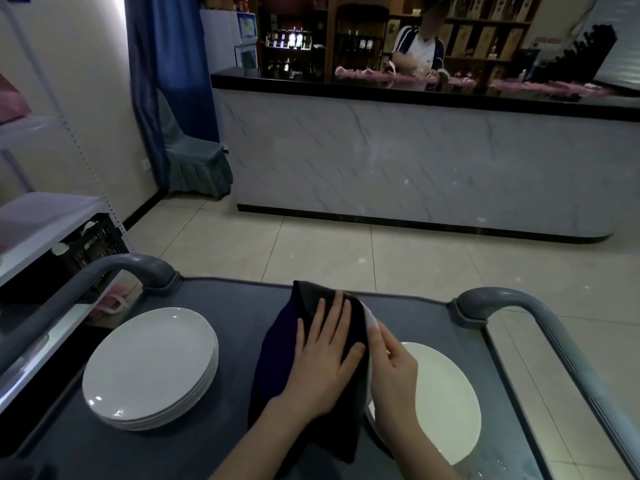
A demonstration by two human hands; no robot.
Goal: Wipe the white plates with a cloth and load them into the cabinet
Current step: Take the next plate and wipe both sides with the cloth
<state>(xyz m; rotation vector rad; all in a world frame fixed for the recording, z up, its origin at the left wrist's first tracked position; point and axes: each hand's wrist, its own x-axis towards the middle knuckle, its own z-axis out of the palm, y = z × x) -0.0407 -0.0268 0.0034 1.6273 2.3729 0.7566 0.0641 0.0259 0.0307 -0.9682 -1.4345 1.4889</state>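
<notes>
White plate (371, 322) is held up on edge over the middle of the grey cart's surface (225, 306), almost wholly covered by a dark cloth (277, 358). The left hand (323, 358) lies flat on the cloth, its fingers (334, 317) straight and spread wide. The right hand (394, 375) grips the plate's bare rim, fingers curled round it. At 3 o'clock from the hands a second plate (446, 403) lies flat; at 9 o'clock sits a stack of white plates (152, 365). Toward 12 o'clock, across the tiled floor (311, 251), stands a marble-patterned bar counter (415, 161) with a person (419, 46) behind it.
</notes>
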